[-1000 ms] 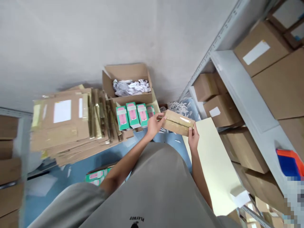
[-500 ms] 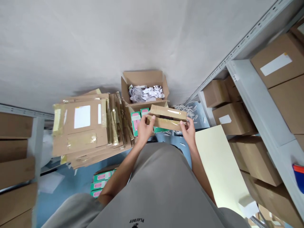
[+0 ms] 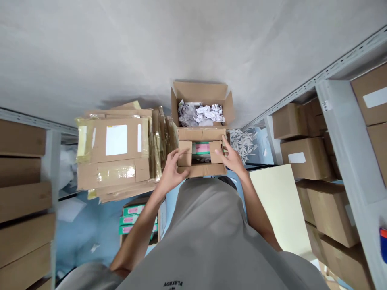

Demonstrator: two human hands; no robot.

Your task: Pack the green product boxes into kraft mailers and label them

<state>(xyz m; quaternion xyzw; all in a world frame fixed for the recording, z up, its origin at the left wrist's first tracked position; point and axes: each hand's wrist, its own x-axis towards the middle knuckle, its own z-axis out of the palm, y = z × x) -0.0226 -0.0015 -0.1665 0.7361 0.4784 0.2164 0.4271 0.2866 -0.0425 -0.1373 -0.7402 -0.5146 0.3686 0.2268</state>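
A small cardboard box point(image 3: 205, 170) is in front of me, its long flaps spread to the far and near sides. Its two short flaps stand partly across the opening. Through the gap between them shows a green and pink carton point(image 3: 202, 148); the rest of it is hidden. My left hand point(image 3: 173, 171) grips the box's left end, fingers on the short flap and thumb by the near flap. At the right end, my right hand point(image 3: 232, 158) holds the box, with one finger reaching up the far corner and others on the short flap.
Behind stands an open carton point(image 3: 201, 89) of crumpled white paper. Flattened cardboard point(image 3: 113, 175) is stacked at left, above green and pink cartons point(image 3: 131, 220). Paper strips point(image 3: 243, 145) lie at right, near a pale yellow board point(image 3: 278, 201). Shelves point(image 3: 341, 133) of boxes flank both sides.
The cardboard box has gone from a narrow dark slit between its flaps to a wide opening showing the green and pink carton. Both hands have shifted their hold, and my view has turned slightly.
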